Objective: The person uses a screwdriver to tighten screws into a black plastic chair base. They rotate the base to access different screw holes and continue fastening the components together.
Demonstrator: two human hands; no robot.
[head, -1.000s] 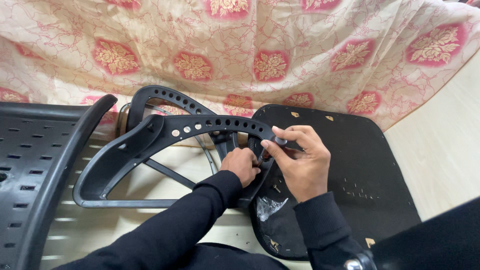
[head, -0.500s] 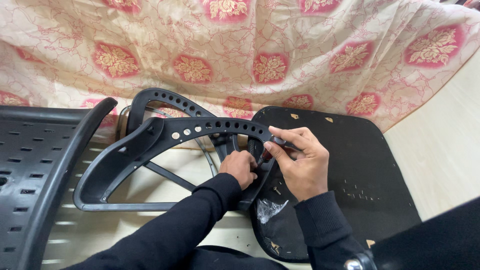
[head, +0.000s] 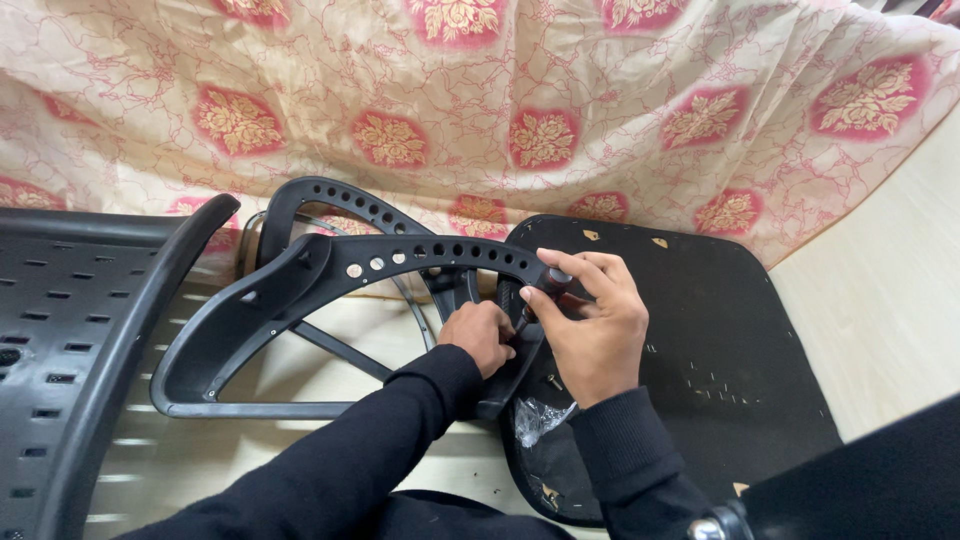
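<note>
At the far left stands a black plastic chair back panel (head: 60,330), matte and stiff, pierced with rows of short slots and edged by a thick rounded rim that curves up toward the middle of the view. Just right of it lies the chair armrest frame (head: 300,300), a black moulded loop with a curved upper bar dotted with round holes, a straight lower rail and a thin diagonal strut; a second curved bar with holes rises behind it. The left hand (head: 482,335), in a black sleeve, is closed in a fist around the frame's narrow end where it meets the seat, steadying it. The right hand (head: 590,325) is curled tight around a small dark-handled tool (head: 553,280), seemingly a screwdriver or key, its tip hidden between the two hands, which press close together at the joint. My reading is that the frame is already lined up against the seat and the fastening is under way but not finished: a loose screw (head: 553,381) and a crumpled clear plastic bag (head: 538,418) lie on the seat below the hands, so some hardware seems still to go in. The seat base (head: 700,340) is a flat, rounded black board, dull and slightly scuffed, with small pale staples or flecks across it. Behind everything hangs a soft cream cloth (head: 620,110) with red floral medallions, draped in folds, and at the right is a pale smooth floor (head: 890,300).
</note>
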